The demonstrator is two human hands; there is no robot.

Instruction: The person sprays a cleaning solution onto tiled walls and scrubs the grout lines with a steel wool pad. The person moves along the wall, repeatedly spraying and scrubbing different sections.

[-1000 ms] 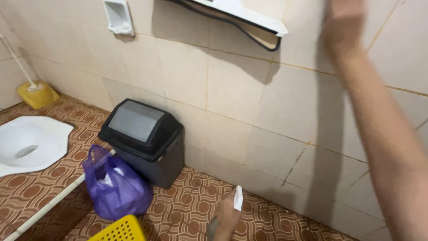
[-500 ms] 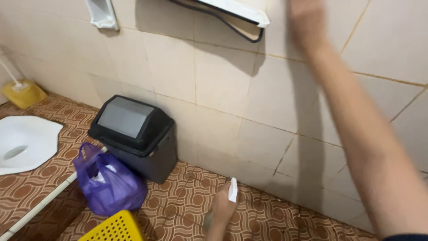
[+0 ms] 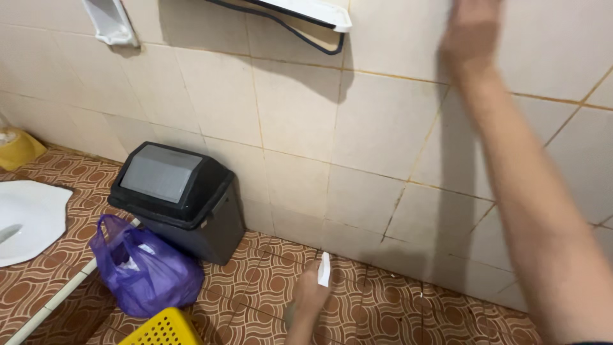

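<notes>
Now: right hand [image 3: 471, 32] raised flat on the beige wall tile [image 3: 383, 121], far right, blurred, grip unclear | left hand [image 3: 308, 299] low near, wrapped round a white-nozzle spray bottle [image 3: 324, 269] | black swing-lid bin [image 3: 179, 195] left.

My right hand [image 3: 471, 32]: raised high, arm stretched up and forward, palm flat, blurred. My left hand [image 3: 308, 295]: low, forearm pointing up from the bottom edge, fingers curled closed.

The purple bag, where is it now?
The purple bag sits on the floor at lower left, against the front of the black bin, just above the yellow basket.
</notes>
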